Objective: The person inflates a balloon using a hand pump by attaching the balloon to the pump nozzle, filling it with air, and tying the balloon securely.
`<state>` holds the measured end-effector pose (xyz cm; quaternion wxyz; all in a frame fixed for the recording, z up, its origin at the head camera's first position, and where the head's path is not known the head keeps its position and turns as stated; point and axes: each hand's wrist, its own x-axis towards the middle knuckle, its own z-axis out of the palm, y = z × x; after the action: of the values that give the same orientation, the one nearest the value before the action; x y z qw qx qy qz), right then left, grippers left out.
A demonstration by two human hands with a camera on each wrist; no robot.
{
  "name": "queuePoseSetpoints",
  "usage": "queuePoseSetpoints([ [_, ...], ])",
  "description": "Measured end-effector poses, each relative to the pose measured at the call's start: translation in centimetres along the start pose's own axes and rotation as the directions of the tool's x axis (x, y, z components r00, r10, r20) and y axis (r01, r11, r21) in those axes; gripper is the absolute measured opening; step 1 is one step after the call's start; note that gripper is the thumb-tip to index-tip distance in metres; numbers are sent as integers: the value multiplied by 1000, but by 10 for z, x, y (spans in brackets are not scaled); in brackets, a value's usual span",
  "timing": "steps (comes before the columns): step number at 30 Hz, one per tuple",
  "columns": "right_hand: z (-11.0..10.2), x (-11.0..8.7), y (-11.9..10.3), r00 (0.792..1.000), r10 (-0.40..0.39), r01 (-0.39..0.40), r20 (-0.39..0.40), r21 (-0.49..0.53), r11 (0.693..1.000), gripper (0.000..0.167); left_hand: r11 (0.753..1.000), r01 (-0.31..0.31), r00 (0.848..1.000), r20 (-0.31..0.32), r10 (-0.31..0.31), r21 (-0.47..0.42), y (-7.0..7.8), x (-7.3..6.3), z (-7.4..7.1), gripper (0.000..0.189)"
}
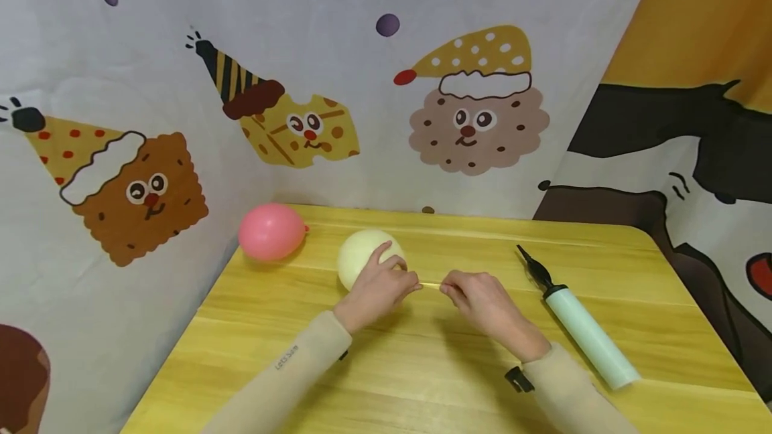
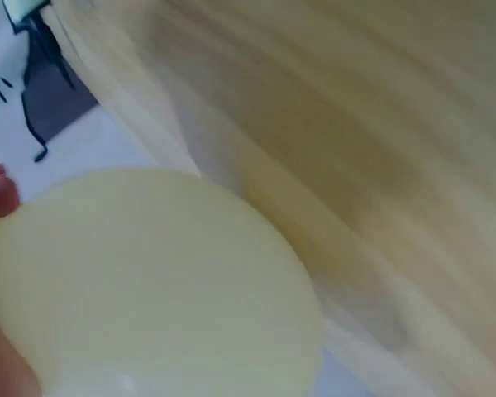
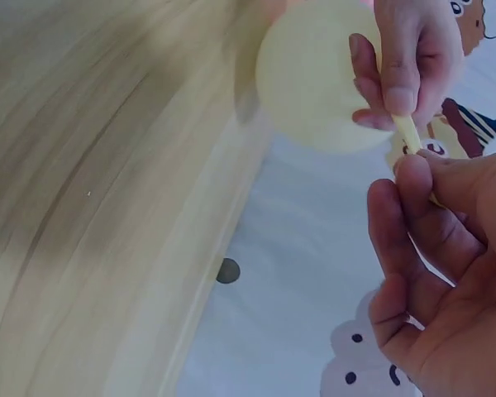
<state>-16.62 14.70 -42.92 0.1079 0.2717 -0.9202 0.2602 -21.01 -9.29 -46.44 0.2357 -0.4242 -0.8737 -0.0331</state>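
A pale yellow balloon (image 1: pixel 359 254), round and inflated, is at the middle of the table in the head view. My left hand (image 1: pixel 381 284) pinches its neck close to the body, with some fingers spread against the balloon's side. The stretched neck (image 3: pixel 407 132) runs across to my right hand (image 1: pixel 482 297), whose thumb and forefinger pinch its far end. In the left wrist view the balloon (image 2: pixel 165 281) fills the lower left and hides most of the left hand.
A pink balloon (image 1: pixel 273 232) lies at the table's back left corner. On the right rests a hand pump (image 1: pixel 591 337) with a mint barrel and black nozzle. A printed cloth (image 1: pixel 338 12) hangs behind the wooden table (image 1: pixel 374 387).
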Motion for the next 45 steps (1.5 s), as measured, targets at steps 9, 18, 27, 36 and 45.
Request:
queuePoseSetpoints([
  [9, -18, -17, 2, 994, -42, 39, -105, -24, 999, 1, 980, -126, 966, -207, 158, 156, -36, -7, -4, 41],
  [18, -46, -26, 4, 972, -105, 91, -211, -73, 993, 14, 969, -123, 943, -280, 181, 214, -53, -6, -10, 47],
  [27, -48, -21, 5, 925, -247, 192, -288, -208, 959, 4, 992, -96, 979, -170, 109, 79, -41, -8, -12, 9],
  [36, -49, 8, 26, 896, -253, 153, -365, -282, 947, 23, 973, -37, 997, 51, 50, -230, -20, 14, -33, 8],
  [45, -34, 34, 39, 898, -109, 36, -426, -176, 984, 9, 574, 246, 954, 299, -1, -781, -13, 34, -46, 26],
])
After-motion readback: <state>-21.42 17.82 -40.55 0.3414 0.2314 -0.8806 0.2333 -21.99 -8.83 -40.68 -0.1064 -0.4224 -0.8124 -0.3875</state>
